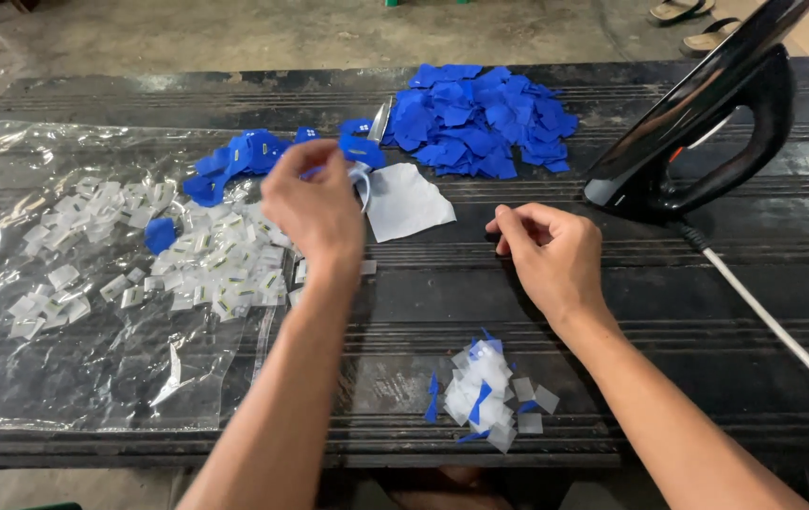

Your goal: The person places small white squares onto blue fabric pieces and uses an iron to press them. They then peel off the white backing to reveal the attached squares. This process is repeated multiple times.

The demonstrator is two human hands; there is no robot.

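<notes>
Left hand (315,210), mid-frame, pinches something it mostly hides, near blue scraps (234,161). Right hand (546,255) is curled, grip unclear. Iron (706,132) is cut off upper right.

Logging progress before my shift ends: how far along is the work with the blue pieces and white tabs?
Apparently done: a small mixed heap of white and blue scraps. In hand: the left hand reaches at the white tabs on clear plastic; the right hand rests curled. Left: a big pile of blue fabric pieces.

Two hands (315,203) (546,250) over a dark table (612,312), blue fabric pieces (480,118), black iron (706,132).
</notes>
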